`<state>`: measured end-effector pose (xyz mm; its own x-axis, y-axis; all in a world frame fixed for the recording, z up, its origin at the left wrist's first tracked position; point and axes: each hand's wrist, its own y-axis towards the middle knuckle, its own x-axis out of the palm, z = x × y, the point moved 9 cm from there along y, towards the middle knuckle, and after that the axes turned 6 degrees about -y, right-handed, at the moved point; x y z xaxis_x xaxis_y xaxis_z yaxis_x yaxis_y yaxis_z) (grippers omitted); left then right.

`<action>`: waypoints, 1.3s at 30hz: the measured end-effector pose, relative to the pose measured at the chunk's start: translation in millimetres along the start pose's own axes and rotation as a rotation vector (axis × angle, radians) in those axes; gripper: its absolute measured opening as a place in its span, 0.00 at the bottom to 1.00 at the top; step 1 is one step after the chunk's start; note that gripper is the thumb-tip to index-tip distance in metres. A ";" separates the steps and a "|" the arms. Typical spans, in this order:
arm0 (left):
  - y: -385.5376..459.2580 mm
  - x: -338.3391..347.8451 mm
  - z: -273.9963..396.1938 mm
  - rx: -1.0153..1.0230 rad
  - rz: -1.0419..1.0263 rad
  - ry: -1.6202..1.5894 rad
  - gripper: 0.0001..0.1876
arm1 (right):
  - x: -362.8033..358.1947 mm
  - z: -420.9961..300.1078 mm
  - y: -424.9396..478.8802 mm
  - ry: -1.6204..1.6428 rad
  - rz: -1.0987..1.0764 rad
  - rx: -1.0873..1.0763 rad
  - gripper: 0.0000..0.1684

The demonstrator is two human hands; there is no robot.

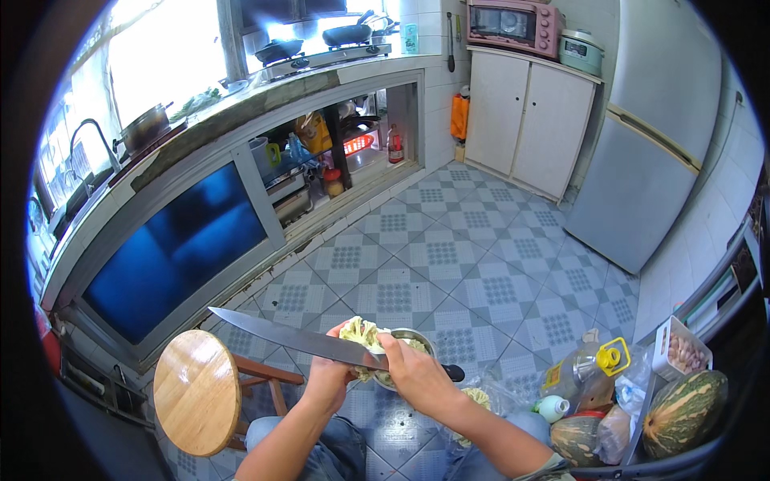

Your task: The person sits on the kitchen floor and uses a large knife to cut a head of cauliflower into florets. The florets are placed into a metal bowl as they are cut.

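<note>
My right hand [415, 367] grips the black handle of a kitchen knife [289, 338], whose long blade points to the left. In my left hand [329, 376] is a piece of cauliflower [360, 334], with the blade lying across it. The right thumb rests near the cauliflower. Below both hands a metal bowl [428, 340] with cauliflower pieces stands low over the floor, partly hidden by my hands. More cauliflower [477, 397] lies in a clear plastic bag beside my right forearm.
A round wooden stool [195, 391] stands at left. To the right are an oil jug [571, 376], a green-white bottle [551, 408], pumpkins [686, 409] and a white basket of garlic [683, 349]. Beyond the tiled floor [445, 252] stand a counter [240, 108] and a refrigerator [649, 144].
</note>
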<state>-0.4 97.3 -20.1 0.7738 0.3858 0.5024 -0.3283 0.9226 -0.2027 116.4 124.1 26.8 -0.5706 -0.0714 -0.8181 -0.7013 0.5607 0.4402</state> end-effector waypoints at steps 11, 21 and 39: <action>-2.1 5.8 6.6 0.209 -0.108 0.219 0.34 | 7.9 2.4 -0.5 0.001 0.021 -0.024 0.27; -5.1 9.1 9.1 0.205 -0.150 0.273 0.34 | 12.9 6.6 0.2 0.206 -0.197 0.114 0.30; -5.2 7.5 -1.6 0.177 -0.089 0.185 0.32 | 4.5 2.6 -4.8 0.125 -0.033 0.083 0.31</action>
<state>8.0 95.4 -16.7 0.8842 0.3132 0.3465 -0.3316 0.9434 -0.0065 118.3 123.3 20.0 -0.6000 -0.1907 -0.7770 -0.6861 0.6220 0.3772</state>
